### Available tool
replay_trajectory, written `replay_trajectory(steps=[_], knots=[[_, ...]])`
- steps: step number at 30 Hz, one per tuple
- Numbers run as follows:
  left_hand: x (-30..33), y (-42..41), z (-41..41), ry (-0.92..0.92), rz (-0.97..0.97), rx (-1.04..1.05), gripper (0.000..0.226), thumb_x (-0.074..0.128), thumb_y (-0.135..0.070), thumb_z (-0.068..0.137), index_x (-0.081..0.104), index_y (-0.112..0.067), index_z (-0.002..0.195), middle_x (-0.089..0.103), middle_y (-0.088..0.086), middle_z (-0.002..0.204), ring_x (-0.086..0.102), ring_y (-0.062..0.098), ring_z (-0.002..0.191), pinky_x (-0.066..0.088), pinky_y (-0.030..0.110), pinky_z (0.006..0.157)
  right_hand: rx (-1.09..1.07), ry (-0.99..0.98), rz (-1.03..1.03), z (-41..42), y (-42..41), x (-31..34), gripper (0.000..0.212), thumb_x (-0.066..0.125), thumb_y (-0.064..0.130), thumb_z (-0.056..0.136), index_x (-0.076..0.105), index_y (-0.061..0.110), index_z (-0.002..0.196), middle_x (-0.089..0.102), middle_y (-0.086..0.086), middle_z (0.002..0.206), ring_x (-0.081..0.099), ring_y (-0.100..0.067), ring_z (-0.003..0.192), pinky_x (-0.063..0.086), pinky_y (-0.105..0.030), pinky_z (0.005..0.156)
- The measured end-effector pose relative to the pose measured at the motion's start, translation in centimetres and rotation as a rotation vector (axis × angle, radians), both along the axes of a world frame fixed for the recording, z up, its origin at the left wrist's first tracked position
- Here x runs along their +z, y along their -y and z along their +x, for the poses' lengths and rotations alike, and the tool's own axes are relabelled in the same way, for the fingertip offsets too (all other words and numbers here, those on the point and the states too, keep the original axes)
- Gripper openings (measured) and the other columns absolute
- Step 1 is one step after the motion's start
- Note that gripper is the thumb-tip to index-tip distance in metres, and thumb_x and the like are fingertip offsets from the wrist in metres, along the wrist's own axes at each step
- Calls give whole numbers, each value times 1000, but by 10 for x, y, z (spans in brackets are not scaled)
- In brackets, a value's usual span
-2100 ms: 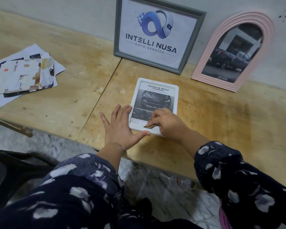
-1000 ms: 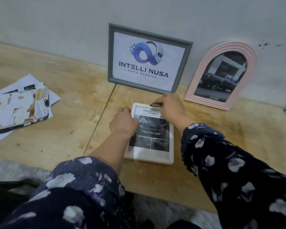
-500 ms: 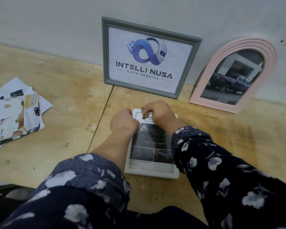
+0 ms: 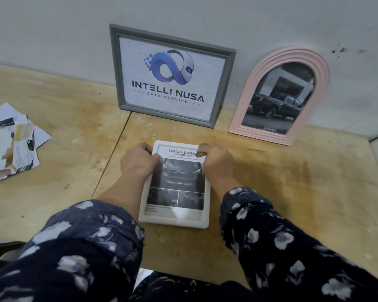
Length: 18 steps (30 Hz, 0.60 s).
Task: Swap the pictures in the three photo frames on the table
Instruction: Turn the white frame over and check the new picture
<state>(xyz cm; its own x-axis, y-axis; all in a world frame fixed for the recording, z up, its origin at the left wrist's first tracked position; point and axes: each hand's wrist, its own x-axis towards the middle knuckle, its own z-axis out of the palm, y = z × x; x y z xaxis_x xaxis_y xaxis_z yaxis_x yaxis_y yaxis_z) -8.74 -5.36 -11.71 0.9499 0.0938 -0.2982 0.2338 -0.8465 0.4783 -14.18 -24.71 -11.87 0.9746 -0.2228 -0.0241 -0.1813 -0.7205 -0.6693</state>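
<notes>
- The white frame [image 4: 175,214] lies flat on the table [image 4: 292,192], face up, just in front of the grey frame [image 4: 116,68] and the pink frame [image 4: 277,59], which both lean on the wall [image 4: 52,29].
- The left hand [image 4: 138,163] curls over the white frame's far left corner, thumb on the car print [image 4: 179,177].
- The right hand [image 4: 216,162] curls at the far right corner, thumb and forefinger pinched together at the print's top edge; whether they actually hold paper or only press it flat I cannot tell.
- Progress, as I judge it: all three frames hold a picture, so the swap looks late, with the white frame's print being seated or lifted and the frame not yet stood up.
- The loose papers [image 4: 9,144] lie well apart at the left, possibly spare or removed pictures.
- Edges: the white frame's near rim sits close to the table's front edge, near the sleeves [image 4: 271,236].
- Room: open wood to the right of the white frame, and to the left between it and the papers; behind it only a narrow strip before the two leaning frames, which a push could topple.
</notes>
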Motion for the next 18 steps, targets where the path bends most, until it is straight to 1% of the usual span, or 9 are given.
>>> replay_trajectory(steps=[2,4,8,11,13,14,16,17,18], knots=[[1,1,-2,6,-9,26,15,62,-36,82,62,-25,94,66,-1,93,60,25,89,44,29,76,-96,25,49,-13,-1,-5,39,38,9,89,71,8,111,67,-2,116,61,-19,106,37,-11,86],[1,2,-5,-7,-50,62,21,63,-33,83,63,-24,101,62,-3,94,59,25,93,46,30,80,-198,-28,105,-22,2,-4,40,42,1,91,66,10,122,65,-5,124,57,-21,116,39,-17,95],[-1,7,-17,-106,-272,187,30,59,-33,85,65,-17,110,63,1,102,61,28,102,50,38,93,-311,-104,229,-21,16,-6,38,44,5,95,66,19,121,64,-2,127,60,-22,111,44,-17,81],[6,4,-31,-201,-575,303,35,52,-39,91,68,-12,107,68,3,103,65,27,95,50,45,97,-353,-111,408,-17,23,-10,33,49,12,95,71,34,109,67,6,122,65,-19,89,52,-26,69],[11,2,-41,-259,-714,297,38,37,-37,100,62,-12,115,69,13,104,67,30,87,51,46,93,-359,-141,465,-22,20,-10,35,52,16,94,69,47,93,69,10,115,58,-14,63,45,-29,50],[16,0,-48,-278,-784,303,39,31,-38,102,59,-14,115,69,17,99,67,30,80,53,49,90,-353,-150,464,-25,18,-9,37,52,18,94,67,51,88,70,12,114,54,-13,60,42,-29,49],[23,-2,-58,-275,-880,337,37,26,-39,103,53,-15,112,67,18,89,65,28,67,55,49,77,-288,-109,392,-29,12,1,39,50,17,94,67,52,96,67,12,118,60,-14,74,47,-28,61],[29,-4,-63,-235,-896,351,36,26,-40,104,51,-16,113,67,17,88,64,26,64,56,44,69,-218,-66,334,-29,9,7,37,48,16,94,68,47,104,66,13,119,61,-13,84,48,-25,67],[36,-8,-68,-178,-892,363,35,25,-40,104,50,-18,113,66,17,88,63,25,62,54,39,62,-137,-23,257,-27,2,17,35,48,16,95,68,40,111,65,12,118,60,-12,88,46,-22,67]])
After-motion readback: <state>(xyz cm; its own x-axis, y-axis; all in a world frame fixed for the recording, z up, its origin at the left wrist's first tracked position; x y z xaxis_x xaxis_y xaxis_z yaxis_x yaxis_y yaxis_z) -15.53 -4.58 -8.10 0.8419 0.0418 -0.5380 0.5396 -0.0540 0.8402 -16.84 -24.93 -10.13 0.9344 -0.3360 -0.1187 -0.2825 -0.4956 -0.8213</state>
